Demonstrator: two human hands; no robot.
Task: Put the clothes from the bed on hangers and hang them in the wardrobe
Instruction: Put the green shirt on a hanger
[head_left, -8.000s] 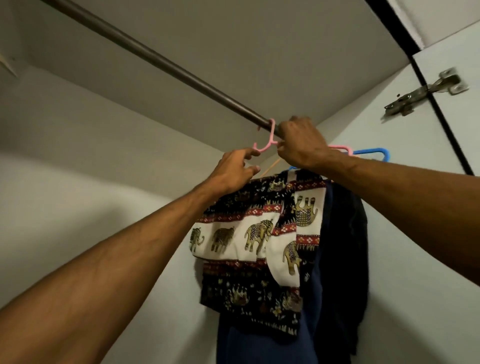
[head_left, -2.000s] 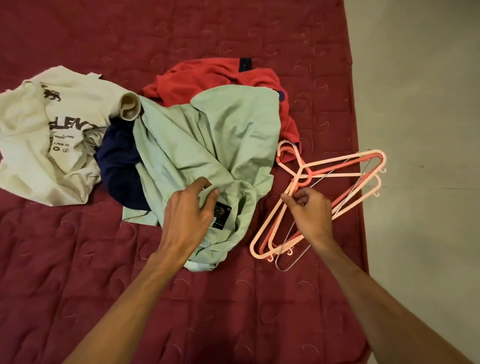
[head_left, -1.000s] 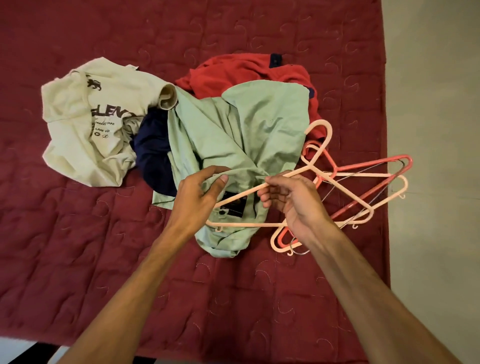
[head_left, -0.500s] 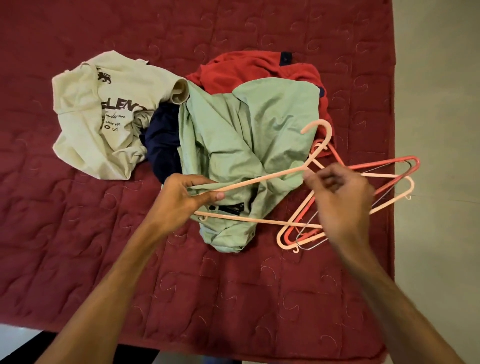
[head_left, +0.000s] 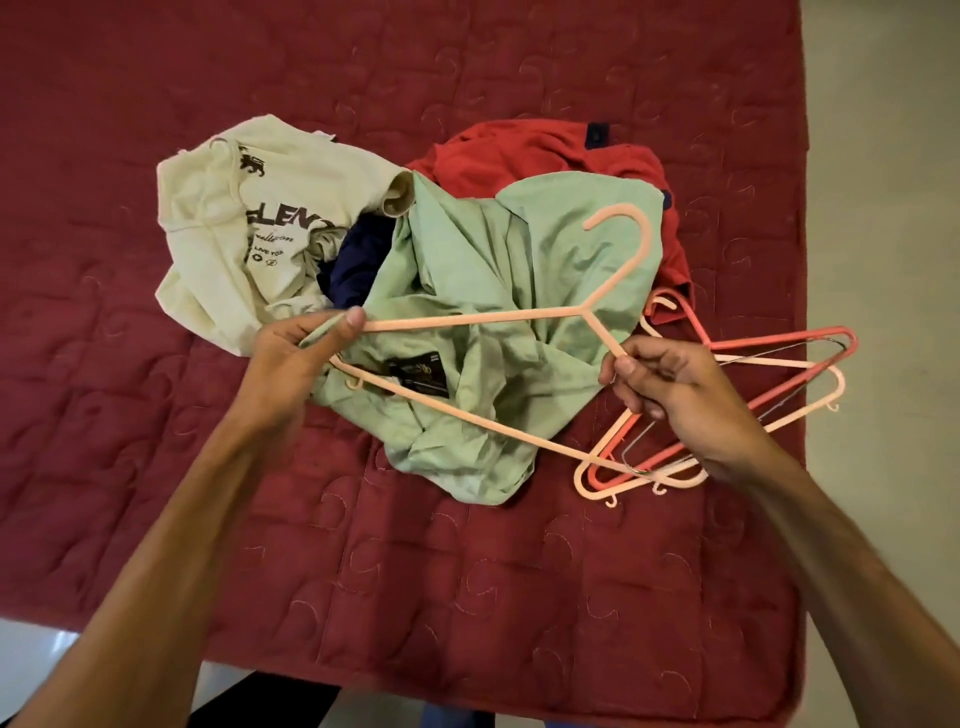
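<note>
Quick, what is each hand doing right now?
Left hand: grips one end of the pale pink plastic hanger.
Right hand: pinches the same hanger's other arm.

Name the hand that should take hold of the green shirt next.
Left, probably. The left hand sits at the edge of the green shirt, close to its collar label, pinching the end of the hanger. The right hand grips the hanger beside its neck, off the shirt.

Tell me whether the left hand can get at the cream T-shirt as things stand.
Probably yes. The cream T-shirt lies uncovered right beside the left hand, nothing between them. But that hand grips one end of the peach hanger and would need to let go first.
</note>
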